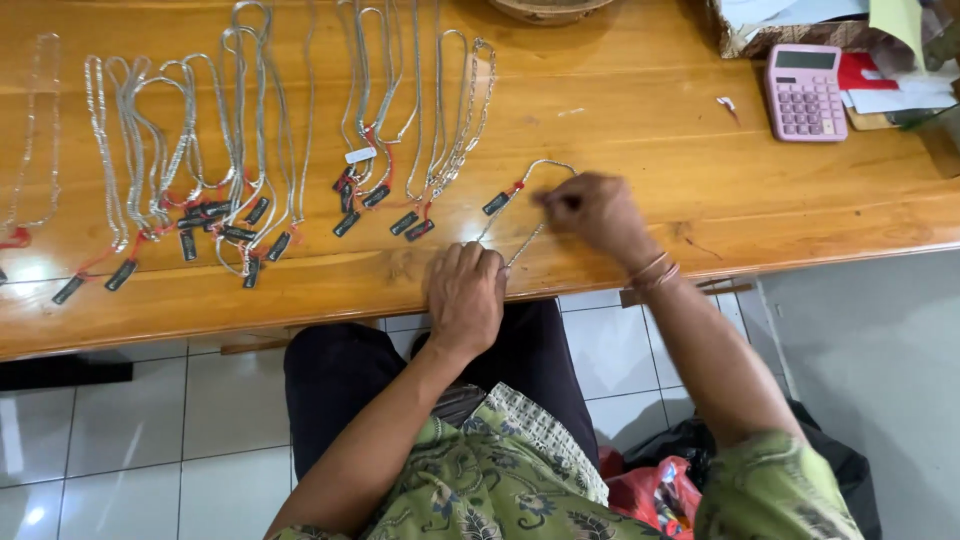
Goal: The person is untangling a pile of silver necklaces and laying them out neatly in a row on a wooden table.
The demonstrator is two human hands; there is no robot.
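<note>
Tabletop of glossy orange-brown wood (640, 120) spans everything ahead of both hands. Rows of silver chain necklaces w/ red ties and small black tags (240, 150) lie stretched out to the left of the left hand, well apart from it; closest group sits just beyond it. Pink desk calculator (804, 92) is far ahead-right of the right hand, next to loose papers. Woven basket edge (548, 8) at the far side, barely in view.

Left hand (466, 295), near table edge, fingers curled down and pressed on the near end of a thin silver chain w/ one black tag (530, 205). Right hand (592, 212), just ahead-right of it, fingers closed, seems pinched on the chain's middle; exact pinch hidden by knuckles. Hands apart, chain running between them, its looped end and tag (497, 203) just beyond the left hand.

Judgement: to do this well, keep left end pinned, draw the chain flat and straight w/o twisting links, tag end in line w/ neighbouring tags.
</note>
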